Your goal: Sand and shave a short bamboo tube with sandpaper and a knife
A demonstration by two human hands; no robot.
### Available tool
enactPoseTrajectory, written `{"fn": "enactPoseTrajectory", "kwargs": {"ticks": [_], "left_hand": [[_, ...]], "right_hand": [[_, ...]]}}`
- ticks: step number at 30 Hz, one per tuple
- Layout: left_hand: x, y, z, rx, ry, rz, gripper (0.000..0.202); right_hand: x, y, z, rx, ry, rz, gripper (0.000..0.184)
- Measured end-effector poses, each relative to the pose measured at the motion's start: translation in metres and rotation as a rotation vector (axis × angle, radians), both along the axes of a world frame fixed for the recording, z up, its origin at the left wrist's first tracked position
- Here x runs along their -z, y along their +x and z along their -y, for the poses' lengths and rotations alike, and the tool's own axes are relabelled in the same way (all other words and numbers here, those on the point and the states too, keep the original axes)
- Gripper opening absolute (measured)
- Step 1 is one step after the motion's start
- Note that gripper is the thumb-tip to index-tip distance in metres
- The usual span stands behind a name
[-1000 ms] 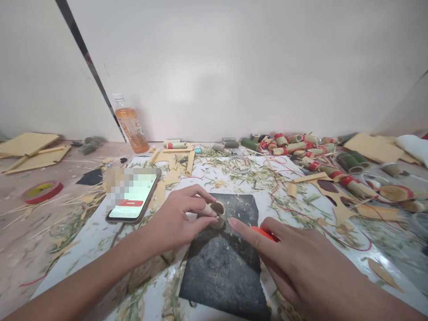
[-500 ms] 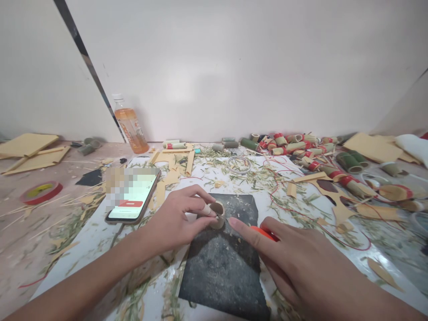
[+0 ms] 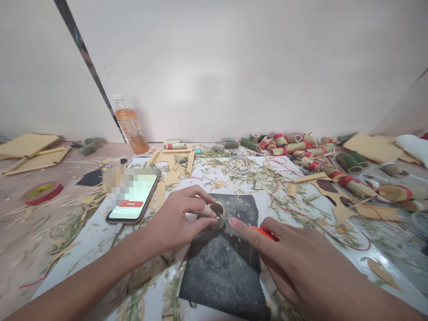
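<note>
A short bamboo tube (image 3: 218,221) stands over the black sheet (image 3: 222,276) with its open end up and tilted towards me. My left hand (image 3: 187,211) grips its rim between thumb and fingers, and one finger has a pale wrap. From the other side my right hand (image 3: 284,249) is closed round an orange-handled knife (image 3: 264,232), index finger stretched along it towards the tube. The hand and finger hide most of the knife, and its thin tip meets or nearly meets the tube wall.
Bamboo shavings litter the white board (image 3: 200,176). To the left lie a phone (image 3: 137,200) and red tape roll (image 3: 43,194); a drink bottle (image 3: 132,129) stands behind. Red-banded bamboo pieces (image 3: 297,145) heap up at right, near red string (image 3: 272,191) and yellow board scraps (image 3: 377,147).
Both hands keep almost the same place, the left on the tube and the right on the knife. A digit on the phone screen looks different.
</note>
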State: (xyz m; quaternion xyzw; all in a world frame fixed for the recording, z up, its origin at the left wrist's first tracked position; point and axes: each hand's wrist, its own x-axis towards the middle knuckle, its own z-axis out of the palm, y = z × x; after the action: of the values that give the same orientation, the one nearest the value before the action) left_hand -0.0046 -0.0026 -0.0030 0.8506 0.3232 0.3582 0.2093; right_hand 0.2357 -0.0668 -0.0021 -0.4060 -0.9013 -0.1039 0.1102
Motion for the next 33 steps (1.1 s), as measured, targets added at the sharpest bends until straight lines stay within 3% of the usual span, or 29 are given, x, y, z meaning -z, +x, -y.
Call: {"fn": "enactPoseTrajectory", "kwargs": {"ticks": [27,33], "left_hand": [[-0.0036,0.0029,0.0028,-0.017,-0.079,-0.021,0.01],[-0.0039,0.0027,0.0031,-0.022,-0.091,-0.02,0.01]], "right_hand": [[0.0041,-0.0009,0.0035,0.065,-0.141,0.049,0.075],[0.0062,-0.0007,0.0028,0.053,-0.104,0.045,0.076]]}}
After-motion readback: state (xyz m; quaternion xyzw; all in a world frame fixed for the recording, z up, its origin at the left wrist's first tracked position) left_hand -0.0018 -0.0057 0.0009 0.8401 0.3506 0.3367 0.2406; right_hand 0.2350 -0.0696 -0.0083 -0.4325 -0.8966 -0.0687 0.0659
